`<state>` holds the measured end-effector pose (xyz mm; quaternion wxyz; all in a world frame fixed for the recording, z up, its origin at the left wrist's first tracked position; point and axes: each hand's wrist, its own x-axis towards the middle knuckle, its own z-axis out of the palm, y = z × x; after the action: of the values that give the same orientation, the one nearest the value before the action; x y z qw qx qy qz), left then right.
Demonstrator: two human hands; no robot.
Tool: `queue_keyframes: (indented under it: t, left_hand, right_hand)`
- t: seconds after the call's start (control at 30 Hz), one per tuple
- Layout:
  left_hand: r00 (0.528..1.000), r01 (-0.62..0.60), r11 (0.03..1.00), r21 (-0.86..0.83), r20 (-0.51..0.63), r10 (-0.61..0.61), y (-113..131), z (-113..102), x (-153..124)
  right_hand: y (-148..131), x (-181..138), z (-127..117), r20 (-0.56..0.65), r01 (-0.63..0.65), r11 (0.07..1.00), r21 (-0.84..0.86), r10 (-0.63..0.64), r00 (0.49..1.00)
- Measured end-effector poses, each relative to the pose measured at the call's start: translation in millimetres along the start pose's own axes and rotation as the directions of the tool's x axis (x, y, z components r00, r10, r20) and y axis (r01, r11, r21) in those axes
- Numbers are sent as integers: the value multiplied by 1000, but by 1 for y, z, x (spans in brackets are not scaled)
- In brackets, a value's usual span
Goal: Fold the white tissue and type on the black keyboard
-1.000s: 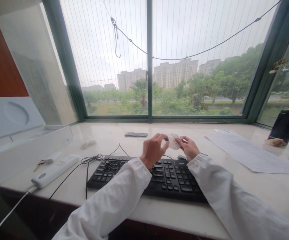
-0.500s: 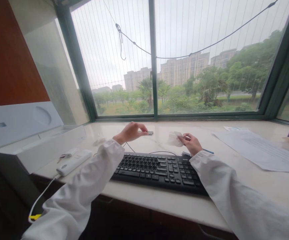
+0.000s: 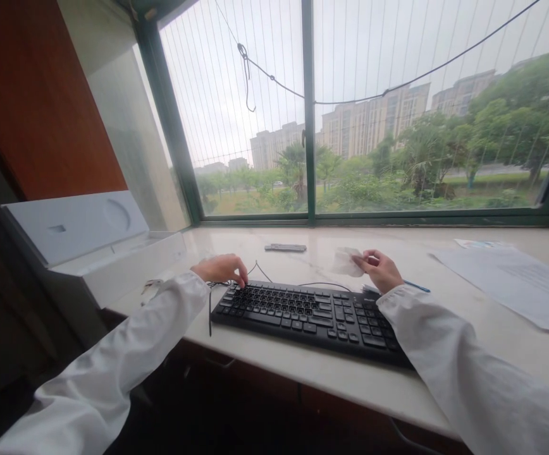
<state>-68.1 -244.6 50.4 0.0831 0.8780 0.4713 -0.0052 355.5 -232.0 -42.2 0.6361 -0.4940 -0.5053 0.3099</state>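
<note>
A black keyboard [image 3: 312, 316] lies on a pale marble sill [image 3: 445, 341] before a window. My left hand [image 3: 220, 270] rests at the keyboard's far-left corner, fingers curled down onto the top-left keys, holding nothing that I can see. My right hand [image 3: 379, 268] hovers beyond the keyboard's far right edge and pinches a small white crumpled wipe [image 3: 346, 261]. Farther back on the sill, between the hands, lies a narrow grey strip [image 3: 284, 248]. The keyboard's black cable [image 3: 260, 273] loops behind its top edge.
An open white box with its lid up [image 3: 89, 243] stands at the left. Printed paper sheets [image 3: 516, 281] lie at the right. A blue pen [image 3: 417, 287] sits by my right wrist. The green window frame [image 3: 308, 126] closes the back.
My left hand left the grey strip at the back of the sill and came down onto the keyboard's top-left corner. The view swung left. My right hand kept the wipe.
</note>
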Motion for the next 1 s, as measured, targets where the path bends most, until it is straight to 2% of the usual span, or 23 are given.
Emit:
queue_keyframes:
  t: [0.13,0.3,0.5,0.6,0.7,0.83,1.0]
  left_hand:
    - [998,60,994,88,7,-61,3,6,4]
    - [999,37,984,171,8,-39,6,4,8]
    - [998,69,972,225,-14,-67,15,7,4]
    - [995,93,971,219,-39,-87,15,10,2]
    - [994,112,983,145,-32,-109,9,11,4]
    - [984,169,981,93,32,-173,-1,8,18]
    - [940,235,959,156,214,-266,-5,-1,47]
  right_hand:
    - [-2,1,-2,15,-12,1000,-8,12,1000]
    - [-2,1,-2,28,-25,1000,-16,25,999]
    - [-2,-1,-1,45,-13,1000,-25,14,999]
    - [-3,-3,-1,52,-5,1000,-18,6,999]
    - [-3,-4,-1,65,-8,1000,-3,8,998]
    - [-2,-3,-2,104,-34,999,23,32,994]
    - [1,0,-4,104,-36,999,13,35,994]
